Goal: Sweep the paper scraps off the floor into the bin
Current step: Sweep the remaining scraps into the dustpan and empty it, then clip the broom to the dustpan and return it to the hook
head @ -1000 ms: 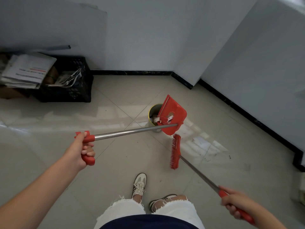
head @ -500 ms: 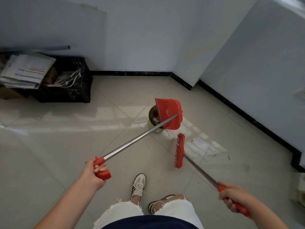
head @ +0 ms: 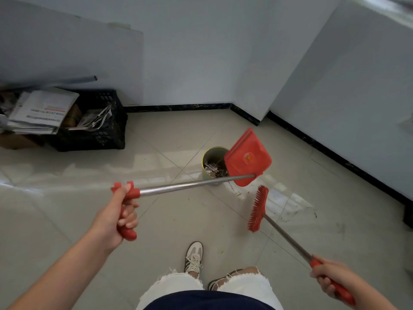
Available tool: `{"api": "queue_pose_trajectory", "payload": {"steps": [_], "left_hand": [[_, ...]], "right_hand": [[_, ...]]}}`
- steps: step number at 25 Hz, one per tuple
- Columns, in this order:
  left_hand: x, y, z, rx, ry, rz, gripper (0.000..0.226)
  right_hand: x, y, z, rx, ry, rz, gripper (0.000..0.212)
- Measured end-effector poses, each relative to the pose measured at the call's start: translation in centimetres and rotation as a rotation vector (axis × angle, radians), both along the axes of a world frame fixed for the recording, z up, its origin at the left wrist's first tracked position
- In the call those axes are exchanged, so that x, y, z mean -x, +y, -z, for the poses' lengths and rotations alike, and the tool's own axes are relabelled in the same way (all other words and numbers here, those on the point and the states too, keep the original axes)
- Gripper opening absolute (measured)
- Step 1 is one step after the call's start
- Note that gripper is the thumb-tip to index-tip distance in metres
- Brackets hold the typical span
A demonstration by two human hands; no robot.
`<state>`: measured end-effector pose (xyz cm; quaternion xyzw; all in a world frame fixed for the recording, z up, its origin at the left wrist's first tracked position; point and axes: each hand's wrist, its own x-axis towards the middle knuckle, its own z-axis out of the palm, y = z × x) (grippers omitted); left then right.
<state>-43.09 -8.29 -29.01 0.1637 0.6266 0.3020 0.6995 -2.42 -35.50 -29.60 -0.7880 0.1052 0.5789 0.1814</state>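
Observation:
A small round yellow-rimmed bin (head: 206, 154) stands on the tiled floor, with paper scraps (head: 215, 169) inside it. A red dustpan (head: 248, 158) on a long metal handle hangs tilted over the bin's right side. My left hand (head: 116, 218) grips the dustpan's red handle end. My right hand (head: 330, 278) holds the red grip of a broom, whose red brush head (head: 258, 209) hovers just above the floor, right of and nearer than the bin. A few small scraps (head: 237, 193) lie on the floor beside the bin.
A black crate (head: 100, 135) stuffed with newspapers (head: 42, 110) stands at the back left against the wall. Walls with black skirting (head: 335, 157) close the back and right. My feet (head: 193, 257) are near the bottom centre.
My left hand has swung up and left again, and the dustpan has tipped over the bin with its back now facing me. The broom head has hardly moved.

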Motion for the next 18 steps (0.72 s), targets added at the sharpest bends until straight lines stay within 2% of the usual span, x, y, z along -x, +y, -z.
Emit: {"api": "queue_pose_trajectory", "payload": {"steps": [4, 7, 10, 14, 18], "left_hand": [[-5.5, 2.4, -7.6, -0.457, 0.185, 0.443, 0.037], [-10.5, 3.4, -8.9, -0.715, 0.345, 0.786, 0.034], [-15.9, 3.3, -7.1, -0.953, 0.519, 1.061, 0.055], [-23.3, 1.0, -4.0, -1.191, 0.687, 1.456, 0.055], [-27.9, -1.4, 1.5, -1.325, 0.799, 1.693, 0.05]], "right_hand": [[0.3, -1.4, -0.8, -0.041, -0.029, 0.084, 0.068], [-0.7, -1.9, -1.6, -0.066, -0.03, 0.187, 0.056], [-1.6, -1.5, -2.2, -0.104, -0.025, 0.291, 0.027], [-2.1, -0.6, -1.5, -0.079, -0.067, 0.305, 0.027], [-2.6, 0.9, -0.1, -0.006, -0.096, 0.202, 0.025]]}}
